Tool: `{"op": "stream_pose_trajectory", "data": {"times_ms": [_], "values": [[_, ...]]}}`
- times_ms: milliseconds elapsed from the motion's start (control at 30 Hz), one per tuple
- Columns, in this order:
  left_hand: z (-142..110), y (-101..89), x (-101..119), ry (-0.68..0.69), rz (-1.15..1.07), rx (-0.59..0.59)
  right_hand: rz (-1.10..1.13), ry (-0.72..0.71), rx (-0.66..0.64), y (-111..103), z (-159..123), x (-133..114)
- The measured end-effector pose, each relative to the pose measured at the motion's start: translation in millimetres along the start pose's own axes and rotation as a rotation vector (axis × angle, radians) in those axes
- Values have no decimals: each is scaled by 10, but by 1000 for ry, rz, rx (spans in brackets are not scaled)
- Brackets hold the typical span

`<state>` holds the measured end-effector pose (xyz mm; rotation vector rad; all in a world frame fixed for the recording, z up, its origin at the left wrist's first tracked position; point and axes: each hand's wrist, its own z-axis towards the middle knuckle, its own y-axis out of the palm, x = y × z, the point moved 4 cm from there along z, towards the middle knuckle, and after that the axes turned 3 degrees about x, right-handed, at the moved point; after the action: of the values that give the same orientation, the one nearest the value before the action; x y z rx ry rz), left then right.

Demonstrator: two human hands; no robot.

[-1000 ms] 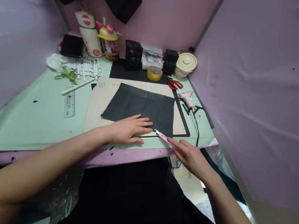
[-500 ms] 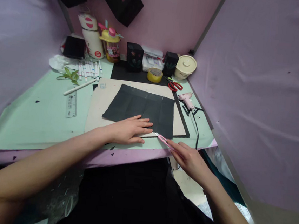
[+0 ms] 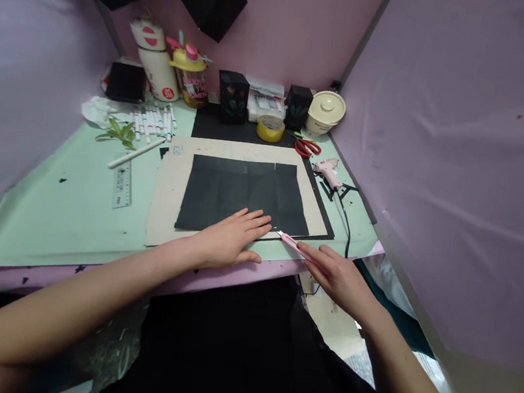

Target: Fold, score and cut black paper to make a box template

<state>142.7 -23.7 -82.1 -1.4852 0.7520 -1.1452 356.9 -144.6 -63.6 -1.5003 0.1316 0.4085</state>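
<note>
My left hand point(image 3: 239, 236) lies flat with fingers spread over the near edge of a black sheet of paper point(image 3: 239, 191). Crease lines cross the sheet, and a small slit shows at its far edge toward the right. A pink utility knife point(image 3: 293, 244) is held in my right hand point(image 3: 329, 270), fingers closed round its handle. Its blade tip points left at the sheet's near edge, close beside my left fingertips; whether it touches the paper I cannot tell. Beneath the sheet is a beige board point(image 3: 165, 202).
Red scissors point(image 3: 307, 148), a pink glue gun point(image 3: 329, 173) with its cord, and yellow tape point(image 3: 270, 129) lie right and behind. To the left are a clear ruler point(image 3: 122, 188), a white stick point(image 3: 136, 152) and several markers point(image 3: 151, 123). Bottles point(image 3: 158, 72) stand at the back.
The black sheet has turned and now lies nearly square with the board. My left hand has shifted slightly right and nearer me, still flat. The knife has moved a little to the right.
</note>
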Motion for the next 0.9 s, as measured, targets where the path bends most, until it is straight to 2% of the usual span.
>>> {"op": "stream_pose_trajectory", "data": {"times_ms": [167,433,667,767,900], "values": [[4,-1,-4,-5,7,9,20,-30,-17,-50,18,-64],[10,-9,-5,-23,6,-10,4,0,-29,-43,24,-127],[34,-14,129,-83,-26,-12,44,41,-9,-15,-12,-44],[1,-58,158,-56,15,-29,33,31,-15,11,-29,-11],[-96,-140,45,6,94,-39,-13,4,-7,22,-31,-8]]}}
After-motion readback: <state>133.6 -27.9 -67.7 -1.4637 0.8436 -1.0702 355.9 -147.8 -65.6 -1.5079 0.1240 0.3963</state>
